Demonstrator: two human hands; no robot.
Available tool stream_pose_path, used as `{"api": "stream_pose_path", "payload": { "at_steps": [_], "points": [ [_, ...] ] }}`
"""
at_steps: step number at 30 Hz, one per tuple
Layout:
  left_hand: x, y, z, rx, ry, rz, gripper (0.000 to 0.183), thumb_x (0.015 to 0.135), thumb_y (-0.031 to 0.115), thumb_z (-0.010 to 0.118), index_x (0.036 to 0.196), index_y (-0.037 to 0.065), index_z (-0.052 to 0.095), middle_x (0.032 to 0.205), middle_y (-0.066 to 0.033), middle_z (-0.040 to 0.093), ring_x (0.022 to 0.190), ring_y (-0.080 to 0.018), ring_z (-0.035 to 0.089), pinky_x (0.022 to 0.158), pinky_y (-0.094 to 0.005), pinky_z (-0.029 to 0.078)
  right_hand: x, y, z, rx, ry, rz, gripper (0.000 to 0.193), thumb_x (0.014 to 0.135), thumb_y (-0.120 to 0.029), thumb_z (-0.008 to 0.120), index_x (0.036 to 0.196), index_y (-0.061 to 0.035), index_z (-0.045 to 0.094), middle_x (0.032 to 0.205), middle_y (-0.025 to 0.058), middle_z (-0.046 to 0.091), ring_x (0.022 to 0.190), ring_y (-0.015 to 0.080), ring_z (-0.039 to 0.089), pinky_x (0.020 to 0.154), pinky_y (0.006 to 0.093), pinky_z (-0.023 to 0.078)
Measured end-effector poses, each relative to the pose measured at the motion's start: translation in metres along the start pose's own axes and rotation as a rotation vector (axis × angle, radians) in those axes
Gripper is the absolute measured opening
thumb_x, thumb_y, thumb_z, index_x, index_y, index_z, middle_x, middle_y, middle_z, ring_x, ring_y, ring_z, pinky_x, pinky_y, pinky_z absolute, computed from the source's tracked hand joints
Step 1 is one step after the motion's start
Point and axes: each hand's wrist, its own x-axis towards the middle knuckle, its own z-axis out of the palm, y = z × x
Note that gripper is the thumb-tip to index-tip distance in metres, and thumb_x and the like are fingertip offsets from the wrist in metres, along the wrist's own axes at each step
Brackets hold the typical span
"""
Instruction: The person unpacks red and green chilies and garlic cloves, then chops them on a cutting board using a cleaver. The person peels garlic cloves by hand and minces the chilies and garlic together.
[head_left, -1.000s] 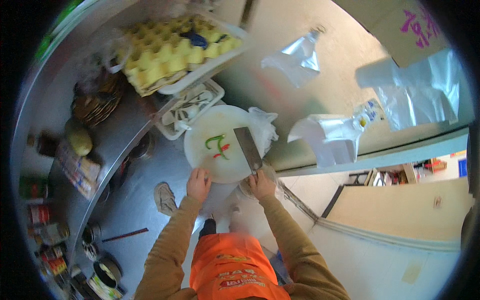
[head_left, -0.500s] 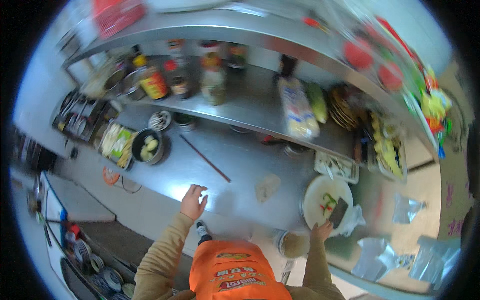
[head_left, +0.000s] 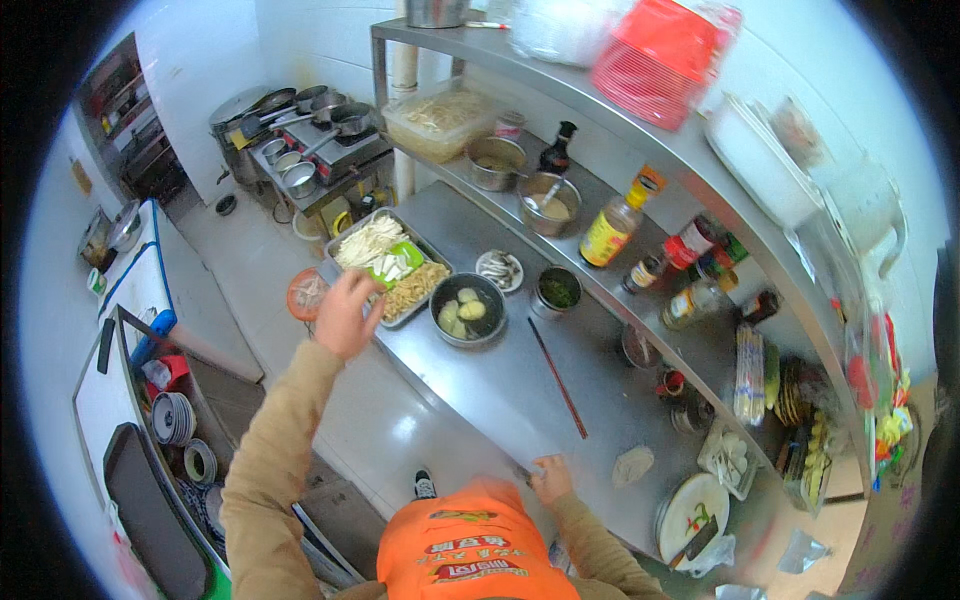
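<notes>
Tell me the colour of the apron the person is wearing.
The apron is bright orange with a printed design; the head view shows it best.

The orange apron (head_left: 420, 540) bears lines of printed characters (head_left: 470, 548), the lowest on a red patch (head_left: 470, 573). A shelf bottle (head_left: 628, 212) has a yellow label (head_left: 605, 238), its print too small to read.

I observe a pot (head_left: 352, 119) on the stove (head_left: 352, 158), a yellow-labelled bottle (head_left: 609, 232) on the lower shelf (head_left: 622, 302), red wrapped goods (head_left: 655, 62) on the upper shelf (head_left: 500, 48), and stacked bowls (head_left: 173, 418) opposite.
</notes>
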Motion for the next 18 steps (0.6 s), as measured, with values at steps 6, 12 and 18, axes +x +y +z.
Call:
{"api": "stream_pose_path", "payload": {
  "at_steps": [6, 12, 18],
  "points": [
    [0.142, -0.075, -0.053, 0.096, 0.198, 0.035, 0.028, 0.081, 0.014, 0.077, 0.106, 0.006, 0.064, 0.113, -0.0161, 0.055, 0.107, -0.0364, 0.058, 0.091, -0.0426, 0.049, 0.110, -0.084, -0.003, 0.252, -0.392, 0.065, 0.022, 0.088, -0.018, 0.062, 0.105, -0.0056, 0.066, 0.103, 0.0164, 0.063, 0.097, 0.0355, 0.063, 0.088, 0.0436, 0.052],
    [0.289, -0.111, -0.093, 0.386, 0.304, 0.050, 0.054, 0.079, 0.029, 0.082, 0.124, 0.008, 0.060, 0.133, -0.0218, 0.051, 0.123, -0.0407, 0.052, 0.103, -0.0459, 0.045, 0.192, -0.095, 0.031, 0.334, -0.311, -0.101, 0.026, 0.096, -0.023, 0.052, 0.106, -0.0047, 0.068, 0.095, 0.0177, 0.067, 0.088, 0.0380, 0.064, 0.084, 0.0459, 0.051],
    [0.455, -0.150, -0.103, 0.564, 0.435, 0.262, 0.076, 0.076, 0.033, 0.084, 0.142, 0.017, 0.049, 0.142, -0.0186, 0.048, 0.124, -0.0380, 0.054, 0.101, -0.0480, 0.048, 0.235, -0.110, 0.039, 0.412, -0.184, -0.033, 0.022, 0.095, -0.015, 0.054, 0.109, -0.0045, 0.066, 0.108, 0.0184, 0.064, 0.098, 0.0367, 0.062, 0.088, 0.0452, 0.051]
  ]
}}
